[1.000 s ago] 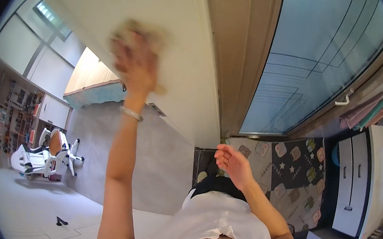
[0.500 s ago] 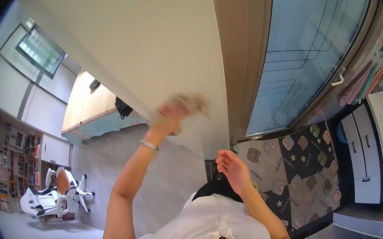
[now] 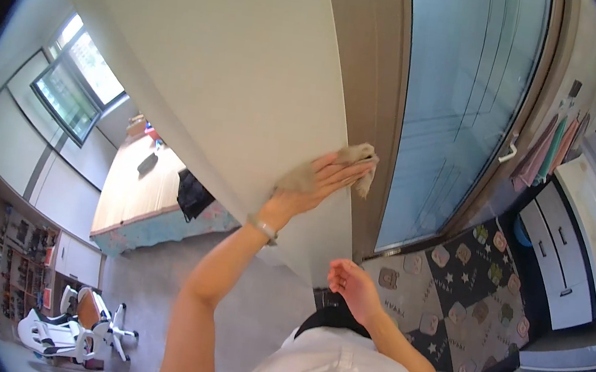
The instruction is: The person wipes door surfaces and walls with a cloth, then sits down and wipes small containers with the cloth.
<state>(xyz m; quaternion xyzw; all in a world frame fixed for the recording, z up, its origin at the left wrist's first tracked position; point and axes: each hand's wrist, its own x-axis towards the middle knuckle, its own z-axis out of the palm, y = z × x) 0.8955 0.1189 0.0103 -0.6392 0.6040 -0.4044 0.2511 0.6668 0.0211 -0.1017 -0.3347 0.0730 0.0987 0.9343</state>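
With my left hand [image 3: 318,186] I press a beige cloth [image 3: 358,153] flat against the pale wall [image 3: 251,83], close to its right edge. The fingers lie stretched over the cloth, and part of it sticks out past the fingertips onto the brown door frame [image 3: 372,83]. Another bit of cloth shows beside the wrist, which wears a bracelet [image 3: 262,228]. My right hand [image 3: 354,286] hangs bent in front of my waist, away from the wall. Its fingers are curled in, and nothing shows in them.
Right of the frame stands a blue glass door [image 3: 447,122] with a white handle [image 3: 511,150]. Beyond lie a patterned floor mat [image 3: 446,308], a white drawer cabinet [image 3: 562,248] and hanging towels [image 3: 549,150]. To the left are a bed [image 3: 125,202], a white chair [image 3: 76,326] and full shelves [image 3: 7,254].
My left hand has moved right and a little upward with the cloth, from the wall's face to the edge by the door frame. My right hand has dropped slightly, still curled.
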